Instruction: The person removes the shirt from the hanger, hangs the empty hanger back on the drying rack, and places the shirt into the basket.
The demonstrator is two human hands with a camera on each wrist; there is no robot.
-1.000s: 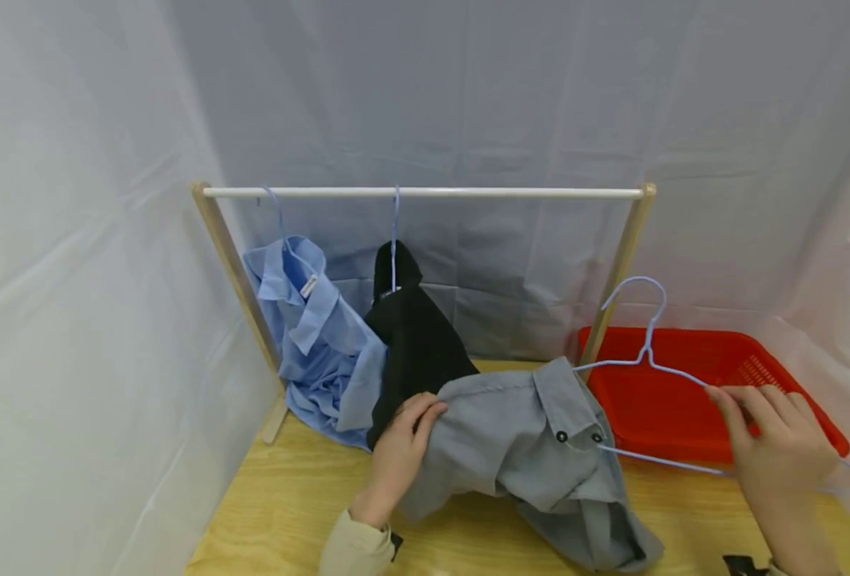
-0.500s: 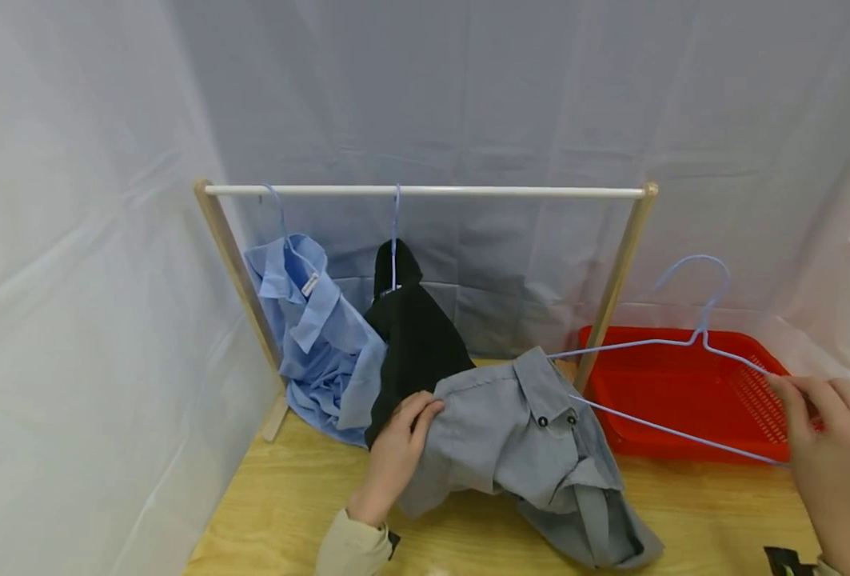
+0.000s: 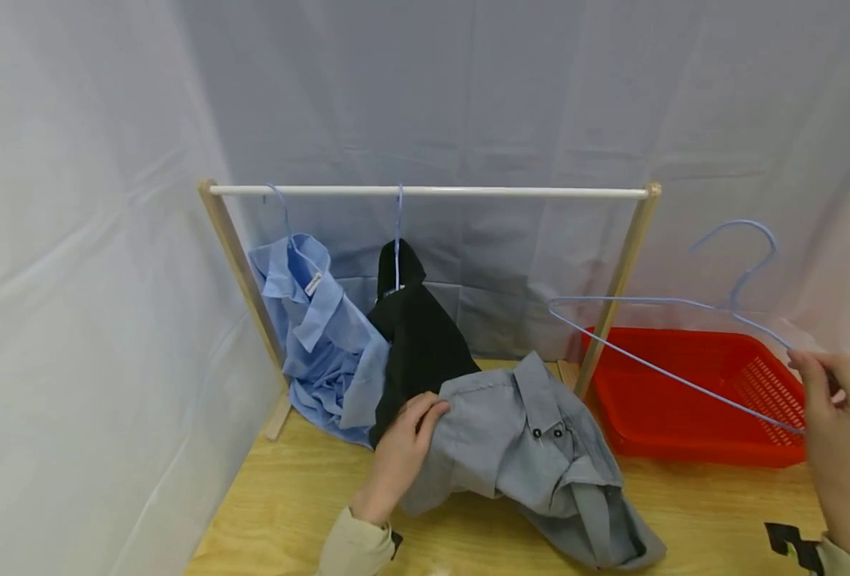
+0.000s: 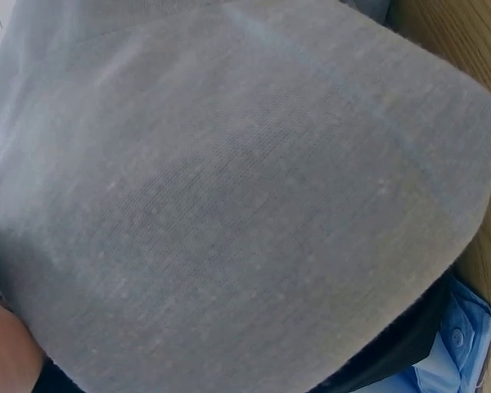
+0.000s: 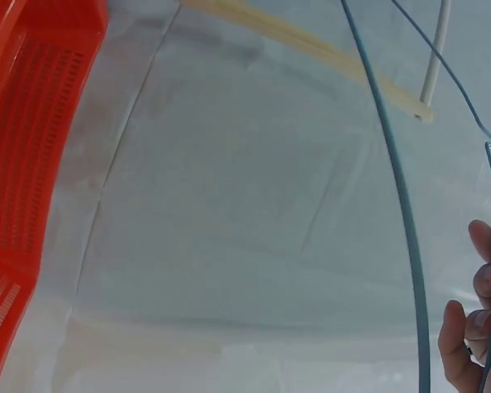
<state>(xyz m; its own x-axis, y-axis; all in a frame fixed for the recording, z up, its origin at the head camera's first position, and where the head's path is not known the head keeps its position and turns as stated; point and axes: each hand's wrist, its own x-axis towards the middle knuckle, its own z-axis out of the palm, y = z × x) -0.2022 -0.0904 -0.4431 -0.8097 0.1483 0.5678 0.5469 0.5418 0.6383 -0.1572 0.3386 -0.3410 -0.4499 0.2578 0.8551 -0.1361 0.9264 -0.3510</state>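
A grey collared shirt [image 3: 489, 440] with dark buttons lies rumpled on the wooden table, its collar toward the right. My left hand [image 3: 399, 452] pinches the shirt's left edge between thumb and fingers. In the left wrist view the grey cloth [image 4: 245, 196] fills most of the picture and hides nearly all of that hand. On the right, my right hand [image 3: 845, 436] grips one sloping arm of a light blue wire hanger [image 3: 640, 300]. The hanger is held up apart from the shirt, hook upward. In the right wrist view, curled fingers [image 5: 483, 282] close around its wire.
A clothes rack with a white rail [image 3: 511, 192] and wooden legs stands behind. A light blue shirt [image 3: 324, 320] and a black garment [image 3: 425, 344] hang from it on hangers. At the right is a red plastic basket [image 3: 684, 452], partly behind the held hanger.
My right hand has drawn the hanger out of the grey shirt's collar, moving right and upward. The collar has settled slightly left, while my left hand keeps its place on the cloth.
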